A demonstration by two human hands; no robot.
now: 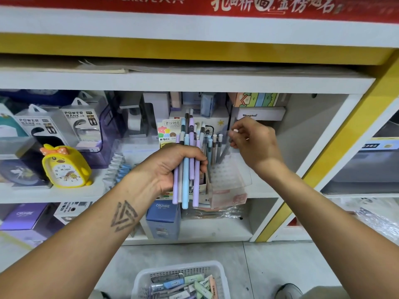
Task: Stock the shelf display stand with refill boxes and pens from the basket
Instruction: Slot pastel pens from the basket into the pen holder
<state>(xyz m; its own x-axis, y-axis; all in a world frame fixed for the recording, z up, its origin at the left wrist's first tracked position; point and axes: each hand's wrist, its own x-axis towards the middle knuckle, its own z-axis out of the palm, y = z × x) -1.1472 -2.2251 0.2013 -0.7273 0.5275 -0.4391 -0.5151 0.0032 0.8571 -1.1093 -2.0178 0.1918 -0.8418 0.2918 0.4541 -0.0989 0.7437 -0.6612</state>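
1. At the left of the frame, on the middle shelf [64, 194], stand power bank boxes [83, 124] and a yellow duck clock [65, 167]; neither has any part in the stocking.

2. At the centre, the left hand [172, 165] grips a bundle of pens [186, 169], its fingers [201, 164] curled round the barrels. The pens are upright, purple, blue and grey, with tips above the fist and tails hanging below it. The hold looks loose at the bottom, so I judge a pen could slide out and fall to the floor [269, 266] if the grip eases while attention is on the other hand.

3. Just behind and right of that hand, the clear display stand [233, 173] sits on the shelf with a few pens already standing in it. It looks light, so a nudge from either wrist might tip it or push it back.

4. Right of centre, the right hand [252, 139] is raised at the stand's upper edge, its fingers pinched together on something small and pale. I cannot tell whether that is a pen end. If it is, a slanted entry could catch the stand's rim.

5. At the bottom centre, the white basket [218, 268] on the floor holds small refill boxes [179, 284], not yet shelved. It lies close to a shoe [288, 291], so a step could kick it.
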